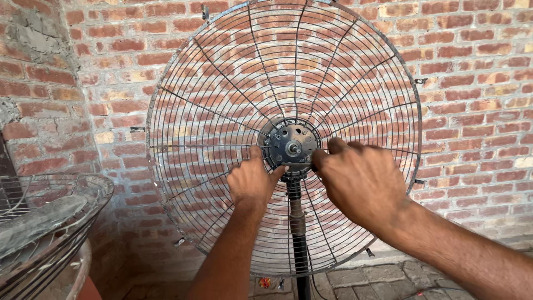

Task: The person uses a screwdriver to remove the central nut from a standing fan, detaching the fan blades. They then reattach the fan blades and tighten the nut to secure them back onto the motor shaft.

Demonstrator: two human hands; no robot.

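A round wire fan guard stands upright on a dark pole in front of a brick wall. At its middle is a dark metal hub with a short shaft sticking out; no blades are on it. My left hand rests on the wires at the hub's lower left, thumb and finger touching the hub's rim. My right hand is on the hub's right side, fingers curled against its edge. Whether either hand holds a small part is hidden.
A second wire guard with a dusty grey blade in it lies at the lower left on a rounded stand. Brick walls close the back and left. Small coloured bits lie on the paved floor by the pole's foot.
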